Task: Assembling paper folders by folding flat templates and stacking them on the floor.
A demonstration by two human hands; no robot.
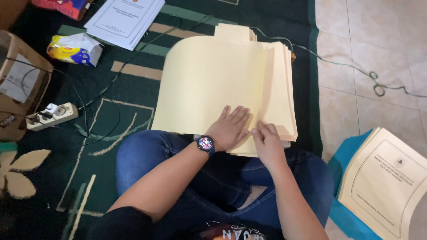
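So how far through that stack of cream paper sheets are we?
Done: one printed cream-covered pile lies on the blue folder, and a white printed booklet pile sits on the green carpet. In hand: left hand flat on the cream sheet stack, right hand pinching its edge. Left: the whole stack looks unsorted; count unclear.

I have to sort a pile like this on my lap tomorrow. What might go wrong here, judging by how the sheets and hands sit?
1. The stack of cream sheets rests on the knees and overhangs them, so it may slide onto the carpet.
2. The left hand presses flat while the right hand picks at an edge; the top sheet could crease.
3. The cable trails beside the stack and might snag.
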